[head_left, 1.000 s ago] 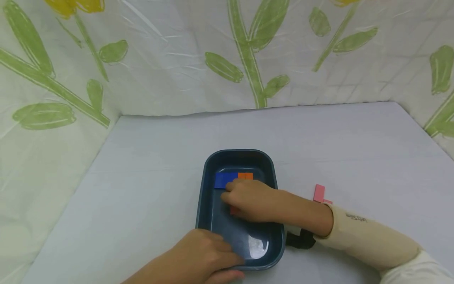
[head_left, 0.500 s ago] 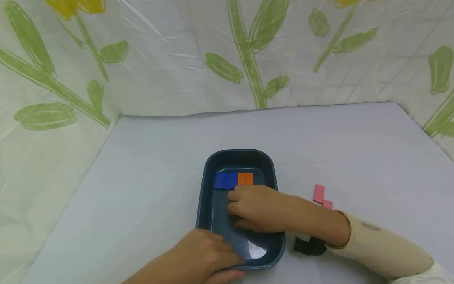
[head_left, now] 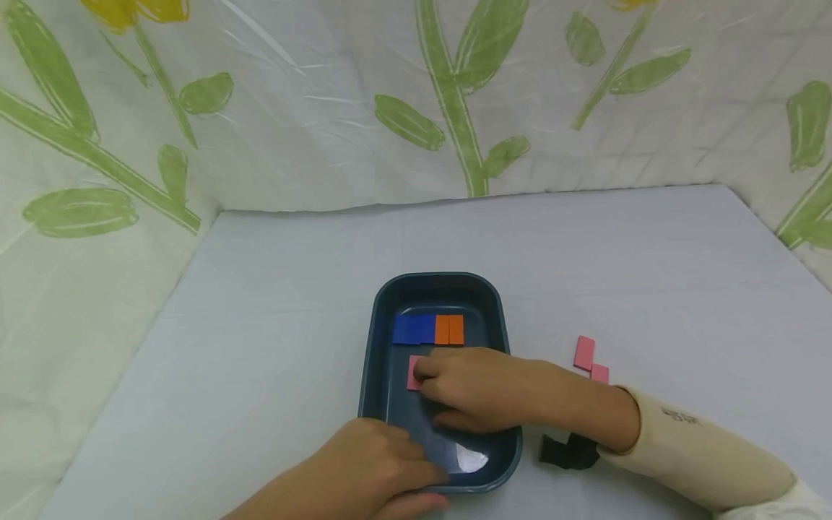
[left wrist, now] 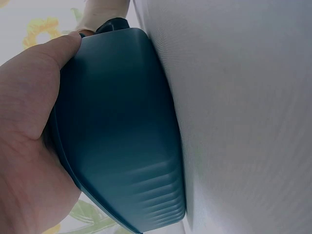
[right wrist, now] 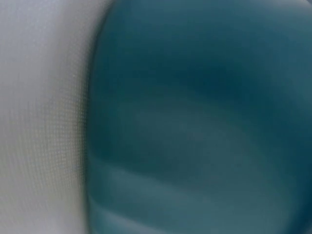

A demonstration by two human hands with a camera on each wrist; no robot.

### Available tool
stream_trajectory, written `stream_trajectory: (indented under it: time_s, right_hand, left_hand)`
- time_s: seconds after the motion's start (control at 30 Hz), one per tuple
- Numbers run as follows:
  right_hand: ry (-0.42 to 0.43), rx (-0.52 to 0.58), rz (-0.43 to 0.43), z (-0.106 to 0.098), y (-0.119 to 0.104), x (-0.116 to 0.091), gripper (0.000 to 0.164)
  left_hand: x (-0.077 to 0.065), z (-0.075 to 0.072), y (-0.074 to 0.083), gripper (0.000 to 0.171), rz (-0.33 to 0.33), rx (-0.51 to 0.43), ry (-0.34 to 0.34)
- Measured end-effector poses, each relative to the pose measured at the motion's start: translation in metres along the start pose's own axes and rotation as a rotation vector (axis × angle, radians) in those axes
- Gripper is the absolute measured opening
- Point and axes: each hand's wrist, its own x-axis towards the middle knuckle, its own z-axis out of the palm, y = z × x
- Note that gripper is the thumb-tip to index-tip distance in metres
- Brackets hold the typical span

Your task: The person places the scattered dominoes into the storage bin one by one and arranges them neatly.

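Note:
A dark teal tray (head_left: 370, 375) lies on the table. My left hand (head_left: 373, 469) holds its near left corner, fingers over the rim and thumb outside; the left wrist view shows this hand (left wrist: 29, 107) against the tray's outer wall (left wrist: 117, 97). Inside the tray, a pink tile (head_left: 412, 375) lies flat, partly covered by the fingers of my right hand (head_left: 477, 386). A fingertip touches it, while the thumb sits apart, lower down. Anything under the palm is hidden. Blurred tray wall (right wrist: 195, 122) fills most of the right wrist view.
Blue tiles (head_left: 413, 329) and two orange tiles (head_left: 449, 330) form a row toward the tray's far end. Two pink tiles (head_left: 584, 352) lie right of the tray, near my forearm. Black pieces (head_left: 568, 452) sit below that forearm, partly covered.
My right hand has drawn slightly back toward me and right. The orange tiles and a pink tile, earlier mostly covered by the hand, now show more. My left hand stays put.

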Motion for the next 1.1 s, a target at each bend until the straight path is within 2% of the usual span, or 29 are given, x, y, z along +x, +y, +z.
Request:
stream_trajectory:
  time_s: [0.33, 0.73, 0.97, 1.1]
  right_hand:
    - [0.006, 0.038, -0.03, 0.005, 0.005, 0.009, 0.025]
    - [0.006, 0.033, -0.036, 0.005, 0.006, 0.015, 0.028]
    - [0.003, 0.046, -0.008, 0.003, 0.006, 0.011, 0.03]
    - [0.05, 0.064, 0.014, -0.001, 0.008, 0.002, 0.03]
  left_hand:
    - [0.001, -0.001, 0.001, 0.025, 0.006, -0.021, 0.014]
    - [0.001, 0.0, 0.0, 0.025, 0.008, -0.027, 0.02]
    - [0.001, 0.0, 0.001, 0.024, 0.015, -0.013, 0.03]
    - [0.001, -0.001, 0.001, 0.024, 0.01, -0.013, 0.033]
